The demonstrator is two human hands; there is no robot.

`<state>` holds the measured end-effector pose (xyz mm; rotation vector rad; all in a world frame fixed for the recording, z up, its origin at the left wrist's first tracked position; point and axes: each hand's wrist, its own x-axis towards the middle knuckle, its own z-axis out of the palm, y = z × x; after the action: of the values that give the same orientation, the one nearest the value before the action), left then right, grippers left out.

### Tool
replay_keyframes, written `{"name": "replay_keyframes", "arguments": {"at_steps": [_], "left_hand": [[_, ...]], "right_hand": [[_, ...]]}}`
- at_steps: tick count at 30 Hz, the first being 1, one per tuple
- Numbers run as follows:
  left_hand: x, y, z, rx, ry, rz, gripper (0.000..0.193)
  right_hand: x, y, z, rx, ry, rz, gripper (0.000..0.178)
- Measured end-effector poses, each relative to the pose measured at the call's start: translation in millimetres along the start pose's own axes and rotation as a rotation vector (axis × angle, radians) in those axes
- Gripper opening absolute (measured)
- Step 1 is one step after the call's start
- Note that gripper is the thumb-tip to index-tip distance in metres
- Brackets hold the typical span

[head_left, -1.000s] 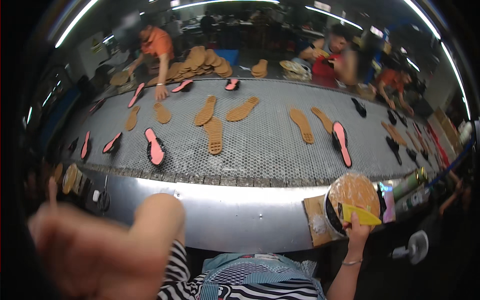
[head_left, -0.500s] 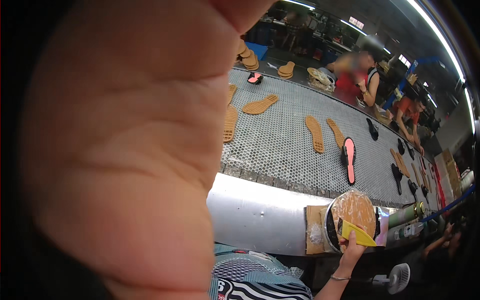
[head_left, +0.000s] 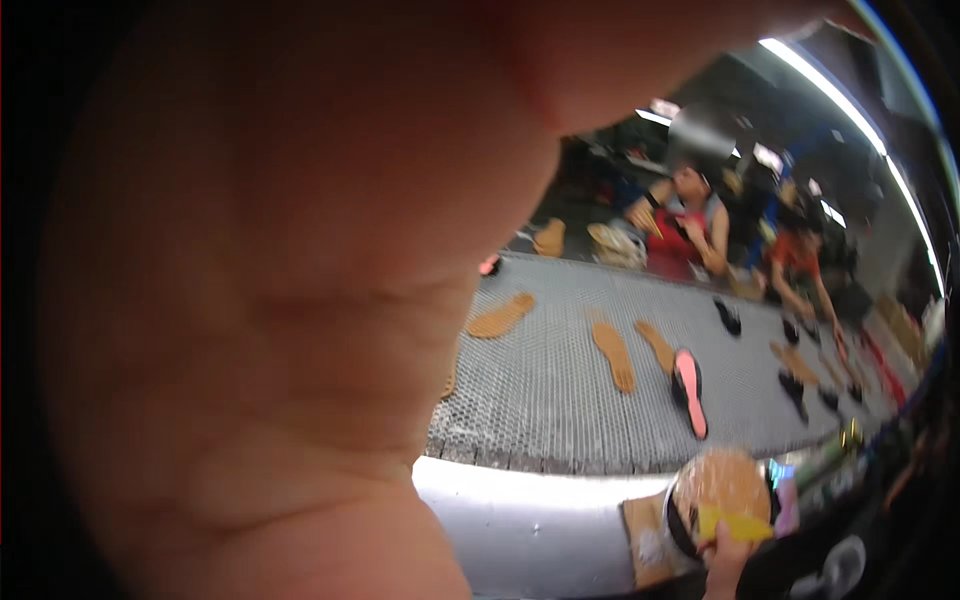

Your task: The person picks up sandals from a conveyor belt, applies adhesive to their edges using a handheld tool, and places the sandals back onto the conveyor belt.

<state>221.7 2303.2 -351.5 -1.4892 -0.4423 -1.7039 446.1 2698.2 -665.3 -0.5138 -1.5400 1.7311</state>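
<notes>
A large blurred palm, my left hand (head_left: 290, 330), covers the left and top of the view right before the camera; its fingers are out of sight. At the lower right my right hand (head_left: 730, 553) is closed around a yellow flat tool (head_left: 738, 526), tapered toward one end. That tool lies over a round pot (head_left: 722, 478) whose top is tan and covered with a clear, wrinkled film. Beneath the pot is a piece of brown cardboard (head_left: 645, 530).
Beyond the metal ledge (head_left: 520, 510) runs a grey mesh conveyor (head_left: 540, 400). On it lie tan soles (head_left: 613, 355), a black shoe piece with a pink insole (head_left: 688, 390) and several black pieces (head_left: 727, 318). Two people (head_left: 690, 225) work along the far side.
The view has tilted upward, so the conveyor and pot appear lower. My left palm covers more of the top. Across the conveyor, the nearer person's arms have shifted. My right hand keeps its hold.
</notes>
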Motion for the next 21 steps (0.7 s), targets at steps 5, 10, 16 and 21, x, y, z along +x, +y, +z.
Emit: {"name": "replay_keyframes", "arguments": {"at_steps": [5,10,16,21], "left_hand": [[-33,4,42,0.01,0.035,0.004,0.084],[-81,50,31,-0.096,0.184,-0.279,0.085],[-95,24,103,-0.061,0.22,-0.357,0.086],[-214,23,64,0.113,-0.614,-0.618,0.025]], "right_hand": [[24,28,-9,-0.001,-0.14,-0.285,0.032],[8,8,-7,-0.061,0.099,0.012,0.03],[14,4,8,-0.13,-0.023,0.025,0.025],[6,1,1,-0.125,0.014,0.01,0.026]]}}
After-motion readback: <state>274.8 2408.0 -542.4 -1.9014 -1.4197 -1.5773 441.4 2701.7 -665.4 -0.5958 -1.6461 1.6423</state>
